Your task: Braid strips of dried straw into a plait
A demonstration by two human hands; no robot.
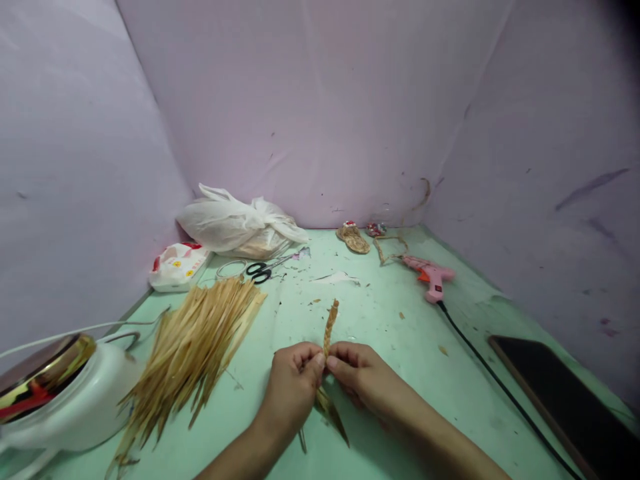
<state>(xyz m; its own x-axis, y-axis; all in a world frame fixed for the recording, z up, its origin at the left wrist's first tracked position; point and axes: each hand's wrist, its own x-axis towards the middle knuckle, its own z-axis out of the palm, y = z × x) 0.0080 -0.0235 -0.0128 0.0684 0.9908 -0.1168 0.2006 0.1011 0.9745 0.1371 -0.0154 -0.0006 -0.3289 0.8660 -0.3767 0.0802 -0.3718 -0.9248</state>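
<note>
Between my two hands stands a short straw braid (331, 320), its woven end pointing away from me. My left hand (295, 380) pinches the braid from the left, thumb and fingers pressed together. From the other side my right hand (360, 373) pinches it at nearly the same spot, the thumbs almost touching. Loose unbraided strands (330, 413) hang below the hands toward me. To the left lies a thick spread of dry straw strips (200, 347) on the green table (390, 413).
Scissors (265, 270), a tissue pack (180, 267) and a tied white bag (240, 223) lie at the back left. A small woven slipper (354, 239) sits at the back. On the right are a pink glue gun (433, 275) with a black cord and a dark phone (560, 400).
</note>
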